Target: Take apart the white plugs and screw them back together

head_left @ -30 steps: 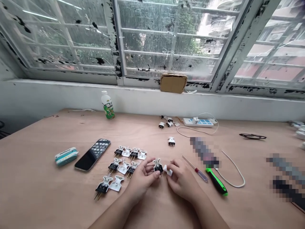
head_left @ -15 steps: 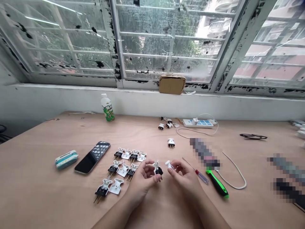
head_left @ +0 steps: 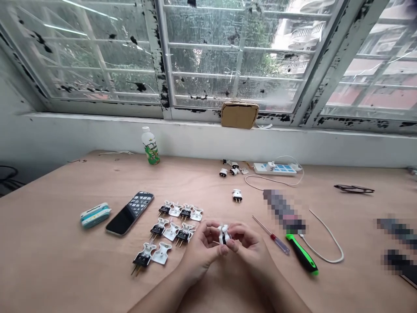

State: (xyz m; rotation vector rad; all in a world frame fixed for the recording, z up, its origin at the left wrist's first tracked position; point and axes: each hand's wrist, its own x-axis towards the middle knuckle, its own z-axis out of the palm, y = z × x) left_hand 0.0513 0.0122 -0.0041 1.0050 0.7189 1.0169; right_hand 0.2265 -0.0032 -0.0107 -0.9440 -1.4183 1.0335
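Observation:
Both of my hands meet over the near middle of the wooden table (head_left: 65, 265). My left hand (head_left: 199, 254) and my right hand (head_left: 251, 248) pinch one small plug (head_left: 223, 235) between their fingertips, its white cover pressed against its black pronged half. Just left of my left hand lie several opened plug halves (head_left: 169, 232) in rows, black pronged bases beside white covers. One assembled white plug (head_left: 237, 195) stands alone farther back.
A small red-handled screwdriver (head_left: 272, 235) and a green-handled tool (head_left: 301, 258) lie right of my hands, with a white cable (head_left: 329, 243). A phone (head_left: 130, 212), a teal case (head_left: 95, 214), a bottle (head_left: 150, 146), a power strip (head_left: 275, 168), glasses (head_left: 354, 189) and a cardboard box (head_left: 239, 114) are around.
My hands held the black base and the white cover apart half a second ago; now they have come together, with the two halves joined between my fingers.

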